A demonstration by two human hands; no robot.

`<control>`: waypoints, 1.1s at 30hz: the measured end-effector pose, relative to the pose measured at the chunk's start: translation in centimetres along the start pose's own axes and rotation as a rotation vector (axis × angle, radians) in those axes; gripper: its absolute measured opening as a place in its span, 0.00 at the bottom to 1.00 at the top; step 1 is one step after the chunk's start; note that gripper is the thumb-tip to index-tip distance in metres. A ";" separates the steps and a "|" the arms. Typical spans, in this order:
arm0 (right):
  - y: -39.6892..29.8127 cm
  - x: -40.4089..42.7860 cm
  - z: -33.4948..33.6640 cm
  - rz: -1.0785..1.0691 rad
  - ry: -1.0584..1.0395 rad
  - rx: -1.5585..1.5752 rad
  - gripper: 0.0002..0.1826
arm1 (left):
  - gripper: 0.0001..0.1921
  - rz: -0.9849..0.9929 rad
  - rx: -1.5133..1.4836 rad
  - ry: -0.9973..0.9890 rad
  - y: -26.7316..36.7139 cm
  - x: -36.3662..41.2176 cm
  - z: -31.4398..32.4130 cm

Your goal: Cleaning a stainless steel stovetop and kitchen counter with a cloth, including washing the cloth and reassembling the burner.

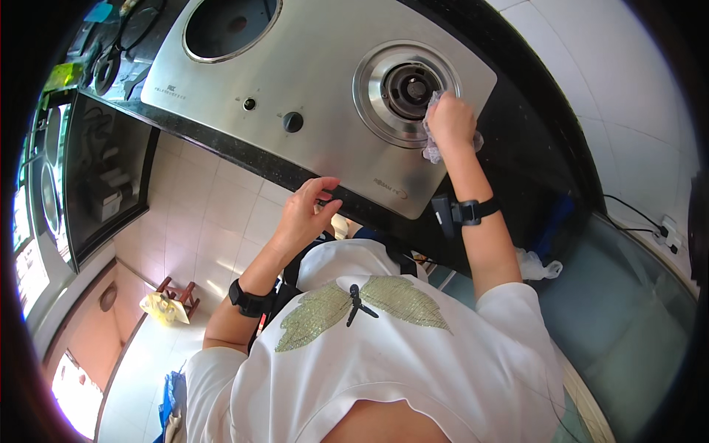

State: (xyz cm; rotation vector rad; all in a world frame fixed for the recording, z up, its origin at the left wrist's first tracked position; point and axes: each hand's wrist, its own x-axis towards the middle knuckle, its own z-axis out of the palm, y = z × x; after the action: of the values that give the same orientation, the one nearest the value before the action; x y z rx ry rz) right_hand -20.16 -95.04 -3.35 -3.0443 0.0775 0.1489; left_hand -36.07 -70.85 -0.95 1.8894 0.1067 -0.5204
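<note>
My right hand (453, 119) is closed around a crumpled pale, purplish cloth (433, 153). It presses the cloth on the metal ring of the right gas burner (414, 91), at the side nearest the tiled wall. The burner sits in a brushed stainless steel cooktop (321, 72). My left hand (313, 207) is at the front edge of the black counter, fingers apart and slightly curled, with nothing in it. A dark control knob (292, 122) stands on the cooktop between the two burner places. At the upper left, the other burner place is a round dark opening (231, 25).
Black cables and tools (111, 66) lie on the counter at upper left. A white plastic bag (537, 266) is right of my right arm. Plugs (669, 235) sit at the right wall. A reddish stool (180, 296) with a yellow bag stands on the floor at left.
</note>
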 end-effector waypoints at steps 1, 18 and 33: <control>-0.4 -0.6 0.0 0.004 -0.001 -0.003 0.09 | 0.17 0.000 -0.002 -0.005 0.1 0.0 0.0; -2.8 -3.7 0.8 0.230 -0.390 1.708 0.12 | 0.17 0.000 -0.269 0.131 1.7 3.3 0.0; -2.1 -9.0 -1.1 0.164 -0.265 1.559 0.14 | 0.16 -0.120 -0.548 -0.100 2.9 8.3 -1.1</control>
State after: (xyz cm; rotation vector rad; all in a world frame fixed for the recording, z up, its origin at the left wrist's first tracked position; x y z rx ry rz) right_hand -28.87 -92.62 -1.18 -1.4496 0.2643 0.3053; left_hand -27.29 -72.37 -1.45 1.3254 0.2699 -0.5957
